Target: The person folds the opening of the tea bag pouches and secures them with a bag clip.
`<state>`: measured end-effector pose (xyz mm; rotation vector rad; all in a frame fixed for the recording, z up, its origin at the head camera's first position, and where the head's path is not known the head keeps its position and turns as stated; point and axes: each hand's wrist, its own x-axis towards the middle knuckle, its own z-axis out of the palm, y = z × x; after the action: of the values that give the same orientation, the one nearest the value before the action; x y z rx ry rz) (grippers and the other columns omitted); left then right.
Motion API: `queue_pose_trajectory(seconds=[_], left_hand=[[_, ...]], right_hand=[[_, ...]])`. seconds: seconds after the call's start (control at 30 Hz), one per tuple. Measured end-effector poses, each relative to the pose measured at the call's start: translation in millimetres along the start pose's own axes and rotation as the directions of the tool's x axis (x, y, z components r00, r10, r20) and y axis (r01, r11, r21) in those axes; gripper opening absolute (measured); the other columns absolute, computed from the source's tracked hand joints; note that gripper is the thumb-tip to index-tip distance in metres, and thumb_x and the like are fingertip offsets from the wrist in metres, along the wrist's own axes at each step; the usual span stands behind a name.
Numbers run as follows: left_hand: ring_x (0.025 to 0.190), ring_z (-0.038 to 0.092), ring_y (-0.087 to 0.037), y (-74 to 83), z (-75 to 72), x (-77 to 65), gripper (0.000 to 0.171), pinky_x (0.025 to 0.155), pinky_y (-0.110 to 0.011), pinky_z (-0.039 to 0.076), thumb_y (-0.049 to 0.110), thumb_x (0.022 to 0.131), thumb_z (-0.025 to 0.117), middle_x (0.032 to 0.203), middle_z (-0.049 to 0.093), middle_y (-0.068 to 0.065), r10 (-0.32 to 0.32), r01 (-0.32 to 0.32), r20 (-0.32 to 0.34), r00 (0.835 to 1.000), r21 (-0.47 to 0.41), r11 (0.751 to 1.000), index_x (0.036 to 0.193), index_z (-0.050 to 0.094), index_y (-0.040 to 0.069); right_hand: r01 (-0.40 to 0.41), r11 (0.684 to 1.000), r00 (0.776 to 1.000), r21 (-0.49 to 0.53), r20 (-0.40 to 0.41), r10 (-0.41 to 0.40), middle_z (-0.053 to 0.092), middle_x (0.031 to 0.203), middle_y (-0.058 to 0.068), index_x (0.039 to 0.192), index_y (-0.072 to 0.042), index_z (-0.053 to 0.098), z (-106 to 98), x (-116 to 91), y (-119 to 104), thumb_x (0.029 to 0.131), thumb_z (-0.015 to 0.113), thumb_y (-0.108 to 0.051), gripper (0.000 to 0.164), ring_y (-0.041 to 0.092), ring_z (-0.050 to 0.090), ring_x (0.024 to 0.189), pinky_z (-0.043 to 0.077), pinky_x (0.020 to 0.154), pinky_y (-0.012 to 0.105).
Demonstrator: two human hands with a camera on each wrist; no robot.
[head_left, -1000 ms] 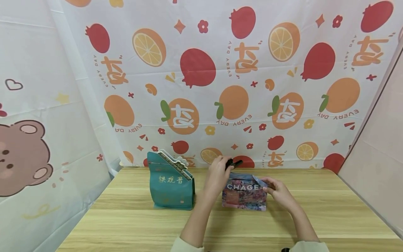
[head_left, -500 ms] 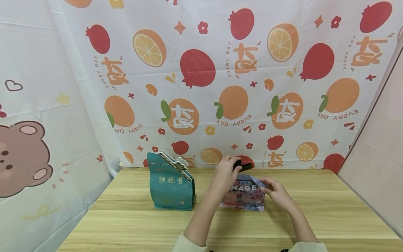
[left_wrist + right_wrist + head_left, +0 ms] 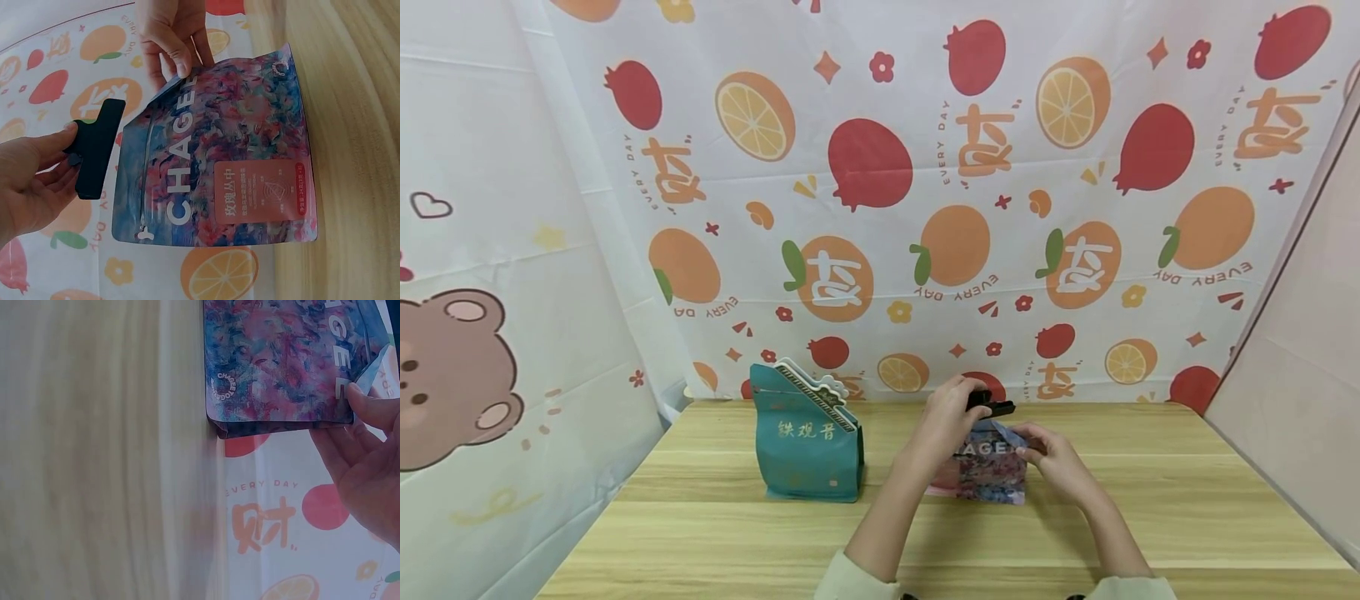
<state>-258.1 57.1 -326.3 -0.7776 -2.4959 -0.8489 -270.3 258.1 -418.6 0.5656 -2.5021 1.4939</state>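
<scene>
A blue and pink CHAGEE pouch stands on the wooden table, one top corner folded over. My right hand pinches that folded corner, thumb on the front and fingers behind in the right wrist view. My left hand holds a black bag clip by its handles, between thumb and fingers. The clip's long bar is held just above the pouch's top edge, with a narrow gap between them in the left wrist view. In the head view my left hand and forearm hide the pouch's left part.
On the table to the left stands a teal tea bag with gold lettering, its slanted top closed by a white and dark decorated clip. A fruit-printed cloth hangs behind the table's far edge.
My left hand has moved to the right with the black bag clip, which is now over the pouch's top. The pouch and right hand have shifted slightly left.
</scene>
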Motion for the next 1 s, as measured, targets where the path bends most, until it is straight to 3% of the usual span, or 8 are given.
queue_pose_trajectory(seconds=[0.23, 0.33, 0.53, 0.73, 1.0], left_hand=[[0.084, 0.057, -0.015, 1.0, -0.6, 0.2, 0.023, 0.067, -0.023, 0.046, 0.021, 0.087, 0.063, 0.096, 0.058, -0.002, -0.019, 0.019, 0.01, 1.0, -0.008, 1.0, 0.108, 0.064, 0.011], [0.084, 0.057, -0.016, 1.3, -0.9, 0.6, 0.024, 0.065, -0.022, 0.045, 0.022, 0.088, 0.061, 0.097, 0.059, -0.002, -0.014, 0.014, 0.014, 1.0, 0.003, 1.0, 0.11, 0.062, 0.012], [0.08, 0.057, -0.015, 1.0, 0.3, 1.6, 0.024, 0.064, -0.022, 0.045, 0.021, 0.088, 0.061, 0.096, 0.059, -0.003, 0.016, -0.016, 0.006, 1.0, 0.014, 1.0, 0.11, 0.062, 0.013], [0.082, 0.058, -0.013, -0.3, 4.0, 4.6, 0.024, 0.067, -0.019, 0.046, 0.02, 0.086, 0.063, 0.099, 0.06, -0.002, 0.051, -0.051, 0.004, 0.999, 0.045, 0.998, 0.109, 0.065, 0.011], [0.089, 0.058, -0.016, 1.1, 6.1, 8.4, 0.025, 0.073, -0.021, 0.047, 0.018, 0.085, 0.065, 0.101, 0.061, -0.004, 0.049, -0.05, 0.026, 0.998, 0.073, 0.996, 0.109, 0.066, 0.008]], right_hand=[[0.012, 1.0, 1.0, 0.022, 0.025, -0.013, 0.056, 0.111, 0.022, 0.116, 0.006, 0.056, 3.0, -0.1, -0.8, 0.086, 0.055, 0.009, 0.03, 0.029, 0.058, 0.093, 0.05, 0.073, 0.031], [0.009, 1.0, 1.0, 0.025, 0.024, -0.009, 0.057, 0.109, 0.021, 0.116, 0.006, 0.057, 3.6, -0.1, -1.6, 0.087, 0.055, 0.008, 0.029, 0.027, 0.059, 0.091, 0.05, 0.072, 0.035], [-0.016, 0.999, 1.0, 0.03, 0.013, 0.015, 0.06, 0.102, 0.015, 0.111, 0.007, 0.057, 3.9, 0.0, -2.9, 0.088, 0.056, 0.005, 0.023, 0.024, 0.058, 0.091, 0.049, 0.073, 0.031], [-0.032, 0.999, 0.999, 0.031, 0.02, 0.032, 0.061, 0.096, 0.013, 0.109, 0.008, 0.058, 3.5, 0.1, -1.9, 0.088, 0.056, 0.004, 0.022, 0.021, 0.058, 0.087, 0.048, 0.074, 0.043], [-0.049, 0.998, 0.999, 0.032, 0.013, 0.049, 0.061, 0.098, 0.014, 0.11, 0.008, 0.057, 4.6, 1.6, 1.3, 0.088, 0.057, 0.003, 0.023, 0.023, 0.058, 0.088, 0.049, 0.072, 0.034]])
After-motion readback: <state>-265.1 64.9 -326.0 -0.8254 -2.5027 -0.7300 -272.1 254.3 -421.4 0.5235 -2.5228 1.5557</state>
